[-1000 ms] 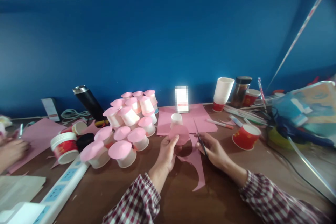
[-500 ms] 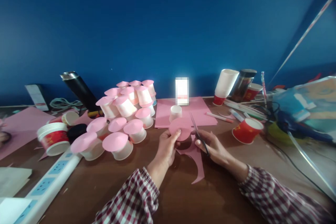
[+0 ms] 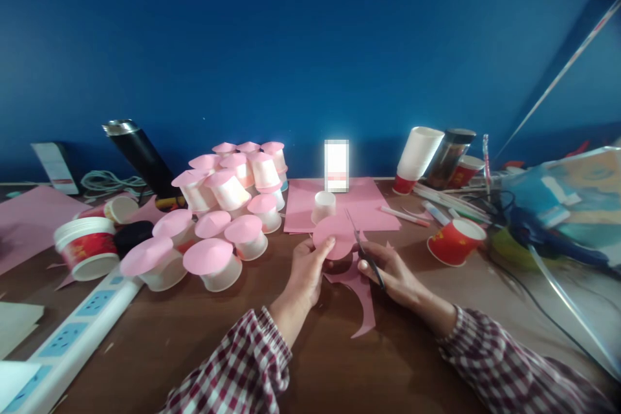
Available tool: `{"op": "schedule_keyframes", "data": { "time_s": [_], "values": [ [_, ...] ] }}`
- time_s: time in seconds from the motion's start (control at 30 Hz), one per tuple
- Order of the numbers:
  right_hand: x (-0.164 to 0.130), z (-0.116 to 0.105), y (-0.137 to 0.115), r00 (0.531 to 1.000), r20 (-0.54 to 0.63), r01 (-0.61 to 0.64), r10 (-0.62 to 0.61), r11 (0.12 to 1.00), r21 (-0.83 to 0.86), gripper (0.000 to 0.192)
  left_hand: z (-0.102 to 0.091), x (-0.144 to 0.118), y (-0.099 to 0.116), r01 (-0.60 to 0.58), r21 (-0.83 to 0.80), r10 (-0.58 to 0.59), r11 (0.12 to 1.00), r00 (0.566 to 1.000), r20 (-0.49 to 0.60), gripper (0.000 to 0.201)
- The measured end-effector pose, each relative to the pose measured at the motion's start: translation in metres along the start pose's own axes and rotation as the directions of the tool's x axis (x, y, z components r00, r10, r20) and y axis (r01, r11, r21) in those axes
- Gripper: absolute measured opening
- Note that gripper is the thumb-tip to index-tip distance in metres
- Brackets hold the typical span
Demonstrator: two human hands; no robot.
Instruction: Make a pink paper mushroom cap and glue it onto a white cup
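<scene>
My left hand [image 3: 306,270] pinches a round pink paper disc [image 3: 334,235] just above the brown table. My right hand [image 3: 394,270] grips small scissors [image 3: 363,248], whose blades point up and touch the disc's right edge. A curved pink paper offcut [image 3: 363,297] lies on the table under both hands. A small white cup [image 3: 323,206] stands upside down on a pink paper sheet [image 3: 373,204] right behind the disc.
A heap of white cups capped with pink discs [image 3: 228,207] sits to the left, beside a black flask [image 3: 138,155], a red-banded tub [image 3: 86,247] and a white power strip [image 3: 72,336]. Right: red cup [image 3: 456,240], stacked cups [image 3: 416,156], jar [image 3: 449,156], pens, cables, bags.
The view has dropped and shifted slightly; another person's hand at the left edge is gone from view. My left hand has turned the disc flatter, and the scissors have closed in on its edge.
</scene>
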State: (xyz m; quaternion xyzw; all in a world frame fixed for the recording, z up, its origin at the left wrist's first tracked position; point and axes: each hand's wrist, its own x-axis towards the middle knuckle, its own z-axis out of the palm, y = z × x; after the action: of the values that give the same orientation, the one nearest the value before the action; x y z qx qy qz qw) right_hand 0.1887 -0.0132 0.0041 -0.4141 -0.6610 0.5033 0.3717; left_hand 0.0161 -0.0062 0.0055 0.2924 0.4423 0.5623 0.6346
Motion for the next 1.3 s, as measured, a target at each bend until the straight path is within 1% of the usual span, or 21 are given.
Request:
{"op": "schedule_keyframes", "data": {
  "time_s": [0.2,0.33,0.47,0.63,0.73,0.93,1.07,1.3],
  "values": [
    [0.0,0.0,-0.003,1.0,0.022,0.014,-0.013,1.0,-0.009,0.036,0.002,-0.001,0.001,0.012,-0.013,-0.012,1.0,1.0,-0.017,0.033],
    [0.0,0.0,-0.004,1.0,0.026,0.008,-0.008,1.0,-0.021,0.033,0.003,-0.002,0.001,0.028,-0.039,-0.028,0.999,1.0,-0.005,0.034],
    [0.0,0.001,-0.006,1.0,0.018,0.013,-0.012,0.999,-0.045,0.035,0.002,-0.001,-0.002,0.023,-0.048,-0.022,0.999,1.0,0.007,0.035],
    [0.001,0.001,-0.007,1.0,-0.008,-0.019,0.019,1.0,0.0,0.04,0.002,-0.002,0.0,0.018,-0.046,-0.018,0.999,1.0,0.01,0.033],
    [0.001,0.002,-0.006,1.0,-0.014,-0.026,0.026,1.0,-0.002,0.043,0.003,-0.004,0.003,0.031,-0.05,-0.031,0.998,1.0,-0.002,0.034],
    [0.001,0.002,-0.009,0.999,-0.019,-0.028,0.027,0.999,-0.041,0.044,0.003,-0.003,0.002,0.036,-0.046,-0.037,0.998,0.999,-0.015,0.035],
    [0.001,0.002,-0.014,1.0,-0.015,-0.022,0.021,0.997,-0.07,0.042,0.002,-0.002,0.0,0.025,-0.05,-0.025,0.998,1.0,0.002,0.035],
    [0.001,0.0,-0.018,1.0,-0.014,-0.009,0.007,0.989,-0.15,0.044,0.004,-0.004,0.005,0.027,-0.068,-0.028,0.997,0.999,-0.016,0.033]
  ]
}}
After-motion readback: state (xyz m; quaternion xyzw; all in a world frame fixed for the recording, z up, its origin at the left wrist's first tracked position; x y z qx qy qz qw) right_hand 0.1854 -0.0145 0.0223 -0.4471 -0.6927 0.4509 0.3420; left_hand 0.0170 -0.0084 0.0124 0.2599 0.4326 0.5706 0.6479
